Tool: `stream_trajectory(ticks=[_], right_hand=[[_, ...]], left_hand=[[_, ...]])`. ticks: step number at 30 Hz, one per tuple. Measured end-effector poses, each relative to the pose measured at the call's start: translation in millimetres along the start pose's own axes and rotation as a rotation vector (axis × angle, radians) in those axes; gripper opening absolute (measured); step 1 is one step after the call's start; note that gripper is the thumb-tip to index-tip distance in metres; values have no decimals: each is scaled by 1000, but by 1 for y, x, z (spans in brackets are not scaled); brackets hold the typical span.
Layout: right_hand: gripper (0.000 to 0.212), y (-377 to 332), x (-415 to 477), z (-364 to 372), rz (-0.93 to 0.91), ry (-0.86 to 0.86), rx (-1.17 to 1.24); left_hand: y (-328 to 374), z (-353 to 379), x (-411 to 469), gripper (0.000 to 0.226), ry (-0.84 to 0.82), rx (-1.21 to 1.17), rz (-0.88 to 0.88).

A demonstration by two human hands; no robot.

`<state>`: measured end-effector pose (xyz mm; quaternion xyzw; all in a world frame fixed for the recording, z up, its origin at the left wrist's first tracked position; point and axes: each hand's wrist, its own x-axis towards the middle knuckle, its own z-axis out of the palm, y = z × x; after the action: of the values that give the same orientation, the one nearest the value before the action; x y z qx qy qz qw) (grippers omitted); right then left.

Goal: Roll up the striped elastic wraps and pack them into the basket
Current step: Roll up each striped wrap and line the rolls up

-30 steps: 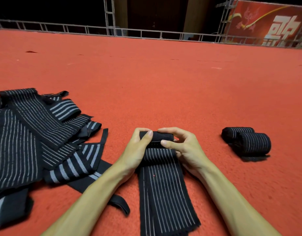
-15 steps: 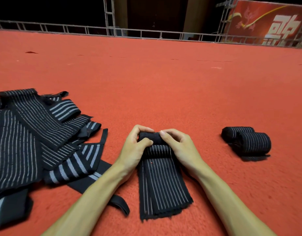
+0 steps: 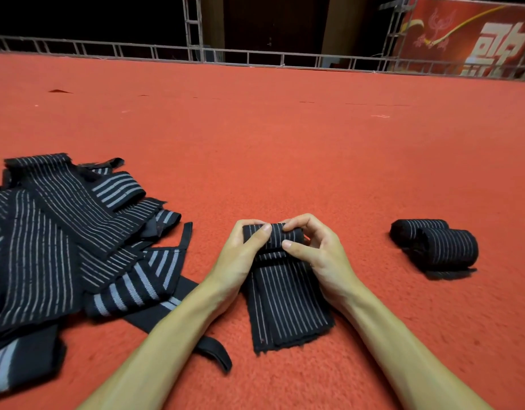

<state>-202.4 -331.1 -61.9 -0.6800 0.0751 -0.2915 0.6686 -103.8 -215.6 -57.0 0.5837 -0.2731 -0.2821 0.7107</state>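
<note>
A black wrap with thin white stripes (image 3: 287, 309) lies on the red carpet in front of me, its far end wound into a small roll. My left hand (image 3: 240, 258) grips the roll's left end, thumb on top. My right hand (image 3: 320, 253) grips the right end, fingers curled over the top and thumb against the near side. The flat tail reaches toward me between my forearms. No basket is in view.
A heap of unrolled striped wraps (image 3: 60, 247) covers the carpet at the left, one strap loop (image 3: 216, 353) reaching under my left forearm. Two finished rolls (image 3: 435, 245) lie at the right. A metal railing (image 3: 255, 59) and a red banner (image 3: 468, 37) stand far behind.
The roll has grown thicker and now shows stripes on its outside. The flat tail has shortened and its near end has slid away from me toward my hands.
</note>
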Motion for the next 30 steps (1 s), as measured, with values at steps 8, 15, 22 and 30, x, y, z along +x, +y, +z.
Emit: stream_trajectory(ticks=[8, 15, 22, 30], right_hand=[[38, 3, 1, 6, 125, 4, -436], [43, -3, -2, 6, 175, -179, -319], [45, -10, -1, 2, 78, -79, -322], [78, -6, 3, -3, 0, 104, -349]], left_hand=[[2, -4, 6, 18, 304, -133, 46], [6, -20, 11, 28, 428, -370, -44], [18, -24, 6, 14, 146, -322, 34], [12, -15, -4, 25, -251, -162, 68]])
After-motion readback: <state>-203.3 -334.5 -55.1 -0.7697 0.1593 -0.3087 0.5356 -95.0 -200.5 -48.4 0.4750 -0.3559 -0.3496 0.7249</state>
